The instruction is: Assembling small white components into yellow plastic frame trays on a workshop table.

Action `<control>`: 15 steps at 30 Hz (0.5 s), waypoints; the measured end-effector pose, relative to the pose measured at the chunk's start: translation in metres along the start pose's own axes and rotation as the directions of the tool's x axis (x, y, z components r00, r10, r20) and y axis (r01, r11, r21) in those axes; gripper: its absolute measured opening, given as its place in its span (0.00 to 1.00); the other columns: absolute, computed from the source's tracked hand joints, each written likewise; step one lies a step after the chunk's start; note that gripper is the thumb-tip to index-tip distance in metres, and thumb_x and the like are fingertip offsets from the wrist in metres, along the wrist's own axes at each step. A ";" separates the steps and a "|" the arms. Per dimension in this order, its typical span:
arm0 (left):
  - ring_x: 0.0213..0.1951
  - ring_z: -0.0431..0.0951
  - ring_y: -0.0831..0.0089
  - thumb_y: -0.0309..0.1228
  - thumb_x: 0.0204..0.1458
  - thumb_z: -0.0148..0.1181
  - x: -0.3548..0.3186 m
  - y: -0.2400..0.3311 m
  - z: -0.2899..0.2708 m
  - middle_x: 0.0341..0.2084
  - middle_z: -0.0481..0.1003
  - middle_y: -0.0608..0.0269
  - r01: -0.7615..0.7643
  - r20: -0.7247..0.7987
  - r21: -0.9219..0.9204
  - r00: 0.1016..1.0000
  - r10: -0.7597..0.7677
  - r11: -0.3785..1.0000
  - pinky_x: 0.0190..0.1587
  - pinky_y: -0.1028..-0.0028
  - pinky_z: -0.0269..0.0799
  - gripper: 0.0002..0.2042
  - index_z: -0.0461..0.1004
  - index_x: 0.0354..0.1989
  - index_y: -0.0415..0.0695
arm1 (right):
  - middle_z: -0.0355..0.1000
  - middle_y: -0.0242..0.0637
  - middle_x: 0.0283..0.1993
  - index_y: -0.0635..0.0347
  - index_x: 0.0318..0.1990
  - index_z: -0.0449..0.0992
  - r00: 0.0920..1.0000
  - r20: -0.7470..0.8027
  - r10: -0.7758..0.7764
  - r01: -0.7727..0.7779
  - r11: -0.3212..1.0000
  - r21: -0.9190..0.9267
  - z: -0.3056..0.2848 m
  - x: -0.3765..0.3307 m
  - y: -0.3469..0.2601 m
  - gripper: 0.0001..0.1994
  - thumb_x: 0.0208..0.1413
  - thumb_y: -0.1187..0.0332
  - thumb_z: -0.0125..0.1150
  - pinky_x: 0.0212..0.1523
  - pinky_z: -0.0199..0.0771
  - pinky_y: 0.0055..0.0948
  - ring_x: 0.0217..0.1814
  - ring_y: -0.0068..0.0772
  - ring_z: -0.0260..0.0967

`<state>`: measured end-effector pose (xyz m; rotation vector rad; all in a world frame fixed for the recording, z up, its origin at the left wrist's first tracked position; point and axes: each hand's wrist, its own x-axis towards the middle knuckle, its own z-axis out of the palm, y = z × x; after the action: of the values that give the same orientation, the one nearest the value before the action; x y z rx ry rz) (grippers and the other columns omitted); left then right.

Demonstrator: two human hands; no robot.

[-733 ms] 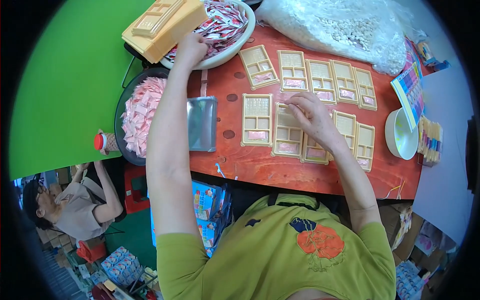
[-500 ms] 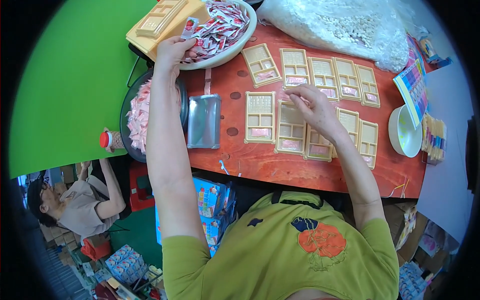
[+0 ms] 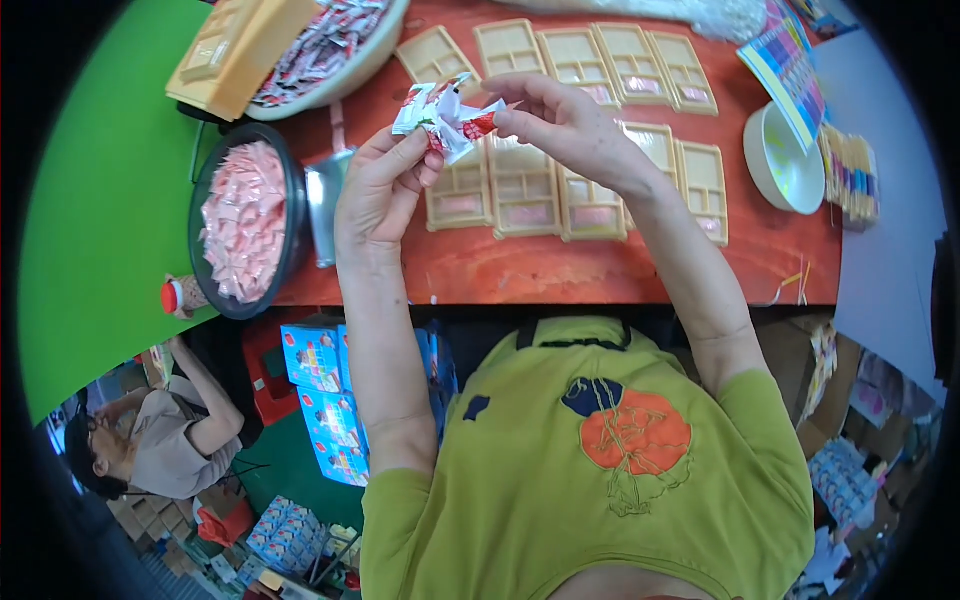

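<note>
Red-white sachets (image 3: 445, 120) aloft over trays (image 3: 525, 168), nearer worktop's (image 3: 455, 278) left edge than right; long axis approx. L–R. Pinched in L hand (image 3: 382, 185); R hand (image 3: 572, 128) fingertips at right end, grip unclear.

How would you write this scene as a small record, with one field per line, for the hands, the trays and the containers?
Left hand: pinching red-and-white sachets
Right hand: fingertips at the sachets' right end; grip unclear
Trays: beige, divided, in two rows on the red table; pink packets visible in several
Black basin: left of the trays, filled with pink packets
White basin: upper left, holding similar sachets
White bowl: right of the trays
</note>
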<state>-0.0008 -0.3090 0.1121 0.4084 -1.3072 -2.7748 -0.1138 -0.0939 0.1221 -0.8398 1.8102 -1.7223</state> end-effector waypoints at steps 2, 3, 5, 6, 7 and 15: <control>0.29 0.80 0.74 0.23 0.58 0.63 -0.006 -0.018 0.001 0.31 0.80 0.58 0.039 0.003 -0.026 0.999 -0.039 0.999 0.29 0.79 0.74 0.06 0.78 0.42 0.35 | 0.76 0.32 0.47 0.64 0.58 0.75 0.998 0.042 0.051 -0.048 0.997 -0.061 -0.001 -0.012 0.013 0.17 0.66 0.65 0.59 0.50 0.75 0.23 0.46 0.19 0.72; 0.29 0.80 0.74 0.23 0.58 0.63 -0.010 -0.026 0.003 0.31 0.80 0.58 0.058 0.002 -0.034 0.998 -0.058 0.998 0.29 0.79 0.74 0.06 0.78 0.42 0.35 | 0.76 0.32 0.47 0.64 0.58 0.75 0.997 0.034 0.070 -0.068 0.996 -0.060 0.000 -0.023 0.021 0.17 0.66 0.65 0.59 0.50 0.75 0.23 0.46 0.19 0.72; 0.29 0.80 0.74 0.22 0.58 0.63 -0.020 -0.039 0.009 0.31 0.81 0.57 0.087 -0.012 -0.039 0.996 -0.088 0.995 0.29 0.79 0.75 0.06 0.79 0.42 0.34 | 0.76 0.30 0.44 0.64 0.55 0.76 0.990 0.030 0.139 -0.141 0.986 0.091 0.002 -0.040 0.028 0.15 0.66 0.66 0.59 0.48 0.75 0.22 0.44 0.18 0.72; 0.29 0.80 0.74 0.22 0.58 0.63 -0.023 -0.044 0.006 0.32 0.81 0.56 0.079 -0.035 -0.001 0.996 -0.079 0.997 0.29 0.79 0.75 0.06 0.79 0.42 0.34 | 0.76 0.28 0.43 0.62 0.54 0.77 0.988 -0.016 0.152 -0.151 0.986 0.067 0.002 -0.051 0.028 0.13 0.65 0.67 0.60 0.45 0.76 0.19 0.43 0.16 0.72; 0.29 0.80 0.74 0.22 0.58 0.63 -0.025 -0.048 0.001 0.32 0.81 0.56 0.070 -0.056 0.038 0.996 -0.068 0.997 0.30 0.79 0.75 0.07 0.79 0.43 0.34 | 0.76 0.28 0.43 0.62 0.54 0.77 0.986 -0.020 0.166 -0.164 0.984 0.068 0.000 -0.059 0.026 0.13 0.65 0.67 0.60 0.45 0.76 0.19 0.43 0.16 0.72; 0.29 0.80 0.73 0.22 0.59 0.61 -0.068 -0.056 -0.006 0.32 0.81 0.54 0.008 -0.148 0.110 0.989 0.008 0.994 0.29 0.78 0.73 0.08 0.77 0.45 0.31 | 0.76 0.31 0.45 0.61 0.52 0.77 0.950 -0.217 0.225 -0.252 0.962 -0.108 -0.014 -0.107 0.044 0.12 0.66 0.66 0.60 0.43 0.79 0.18 0.45 0.17 0.74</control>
<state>0.0702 -0.2671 0.0801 0.6078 -1.4281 -2.6218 -0.0552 -0.0061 0.0735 -0.4826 2.0869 -1.5907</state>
